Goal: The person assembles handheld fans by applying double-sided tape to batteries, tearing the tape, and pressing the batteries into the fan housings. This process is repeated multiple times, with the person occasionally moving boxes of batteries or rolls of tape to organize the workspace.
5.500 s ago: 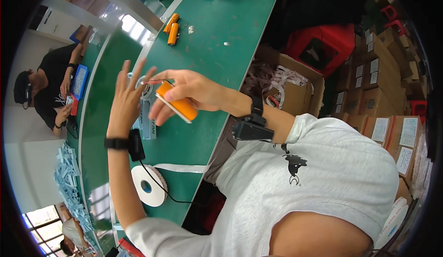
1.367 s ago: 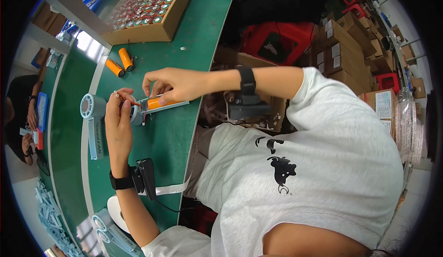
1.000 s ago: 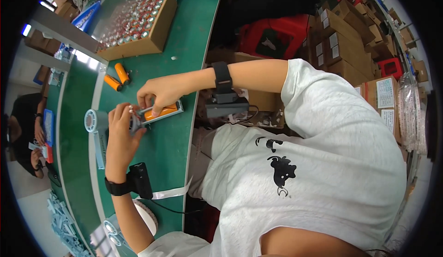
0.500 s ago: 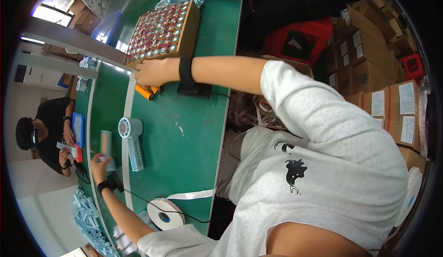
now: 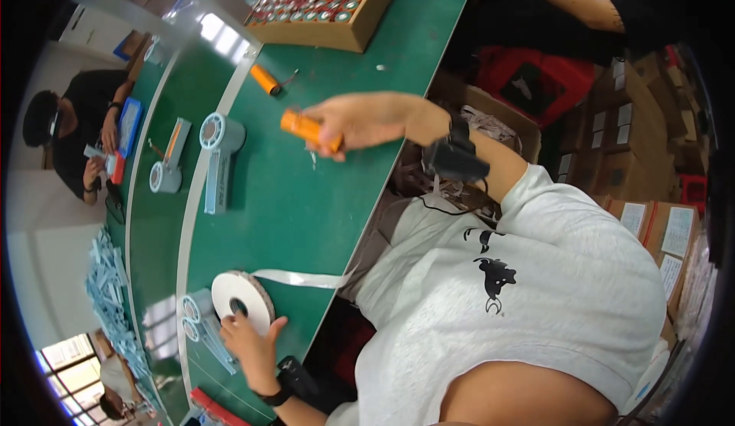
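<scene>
One head-worn fisheye view looks down from nearby at the bare left hand (image 5: 251, 347), bare right hand (image 5: 356, 125) and smooth green worktable (image 5: 298, 219).

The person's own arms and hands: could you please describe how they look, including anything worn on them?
Both the right hand and left hand are ungloved. Each wrist carries a black strap with a boxy black device; a thin dark cable shows by the right one. The sleeves are short, loose and pale grey.

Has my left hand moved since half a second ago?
Yes: judged by the long pale strip along the green table, your left hand has crossed from far side to near side, by the white tape roll.
</scene>
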### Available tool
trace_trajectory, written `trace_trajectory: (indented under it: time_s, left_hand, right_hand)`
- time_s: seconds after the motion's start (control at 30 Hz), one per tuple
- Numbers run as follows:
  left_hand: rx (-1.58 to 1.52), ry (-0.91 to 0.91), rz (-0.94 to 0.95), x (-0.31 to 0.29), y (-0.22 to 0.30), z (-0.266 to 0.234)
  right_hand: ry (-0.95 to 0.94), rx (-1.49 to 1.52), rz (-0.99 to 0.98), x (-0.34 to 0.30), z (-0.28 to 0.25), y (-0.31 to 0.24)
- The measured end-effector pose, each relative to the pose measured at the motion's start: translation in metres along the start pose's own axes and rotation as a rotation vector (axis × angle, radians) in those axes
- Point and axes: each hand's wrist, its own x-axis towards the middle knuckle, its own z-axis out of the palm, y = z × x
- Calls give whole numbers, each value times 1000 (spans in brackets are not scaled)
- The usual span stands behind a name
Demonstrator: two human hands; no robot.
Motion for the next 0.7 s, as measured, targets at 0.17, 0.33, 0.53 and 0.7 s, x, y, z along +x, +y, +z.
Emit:
trace_trajectory:
  time_s: [0.17,0.33,0.53,0.7]
  left_hand:
    - [-140,446,240,-11,-6,33]
    - [-313,661,149,-5,19,13]
    - [-723,938,-284,25,29,3]
    - [-775,931,-26,30,64,5]
  right_hand:
    - [143,-689,-72,29,95,68]
    - [174,-391,-310,40,132,93]
    - [-248,-977,-96,-14,116,56]
    - [31,-544,-173,-14,110,17]
